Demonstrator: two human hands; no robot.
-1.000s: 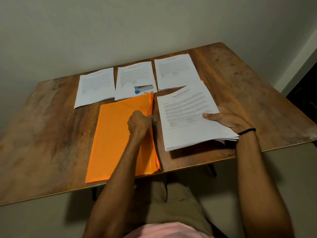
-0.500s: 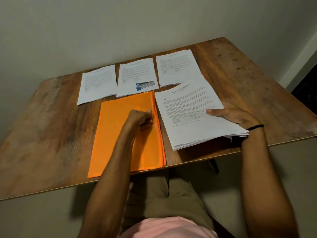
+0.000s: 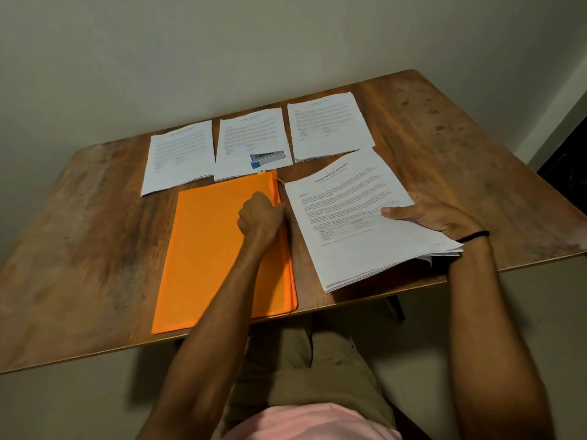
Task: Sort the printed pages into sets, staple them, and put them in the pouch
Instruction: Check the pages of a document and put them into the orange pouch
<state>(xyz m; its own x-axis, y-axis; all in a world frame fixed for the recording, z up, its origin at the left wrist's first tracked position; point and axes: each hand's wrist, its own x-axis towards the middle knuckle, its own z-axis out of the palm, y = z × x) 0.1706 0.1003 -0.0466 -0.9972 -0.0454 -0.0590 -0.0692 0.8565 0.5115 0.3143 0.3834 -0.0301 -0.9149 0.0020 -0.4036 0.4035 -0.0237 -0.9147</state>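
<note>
left hand (image 3: 260, 217) is pinching, fingers curled, the right edge of the flat orange rectangular pouch (image 3: 216, 255), lying at the brown wooden table's (image 3: 79, 233) near edge | right hand (image 3: 438, 220) is gripping the thick stack of white printed pages (image 3: 355, 230), thumb on top, beside the pouch | small blue-and-silver stapler (image 3: 266, 156) is sitting on a far-edge paper set (image 3: 251, 131)

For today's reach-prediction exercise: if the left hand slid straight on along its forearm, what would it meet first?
Probably the middle set of pages, near the stapler on it, just beyond the far corner of the pouch; depth is unclear.
</note>
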